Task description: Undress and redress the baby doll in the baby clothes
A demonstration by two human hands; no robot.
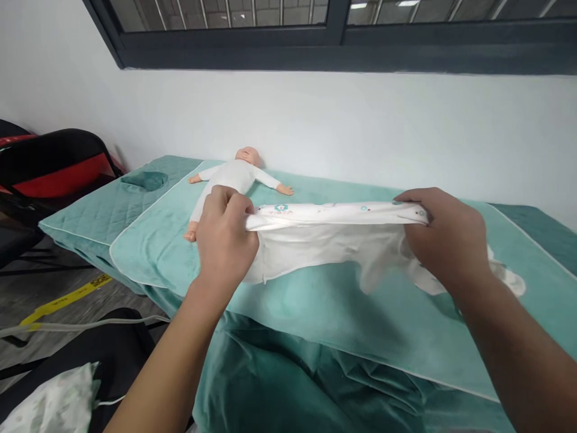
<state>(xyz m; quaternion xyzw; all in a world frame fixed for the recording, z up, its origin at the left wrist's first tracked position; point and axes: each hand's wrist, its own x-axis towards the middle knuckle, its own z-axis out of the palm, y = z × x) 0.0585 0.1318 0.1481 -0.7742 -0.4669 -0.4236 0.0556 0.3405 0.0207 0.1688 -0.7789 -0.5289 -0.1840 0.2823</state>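
Observation:
A white baby garment [311, 246] with a small blue and pink print along its folded upper edge stretches between both hands above the bed. My left hand [228, 234] is closed around its left end. The right end is gripped in my right hand [444, 234], fingers wrapped round the cloth. Loose fabric hangs below the taut edge. Beyond my left hand a baby doll [234, 174] in white lies on its back with arms spread; part of its lower body is hidden by the hand. More white cloth [507, 276] shows past my right wrist.
The bed has a light green cover [315, 313] and stands against a white wall [315, 126] under a dark window frame [338, 48]. A face hole [144, 180] is at its left end. Black chairs [58, 156] stand left; a patterned cloth [54, 400] lies at lower left.

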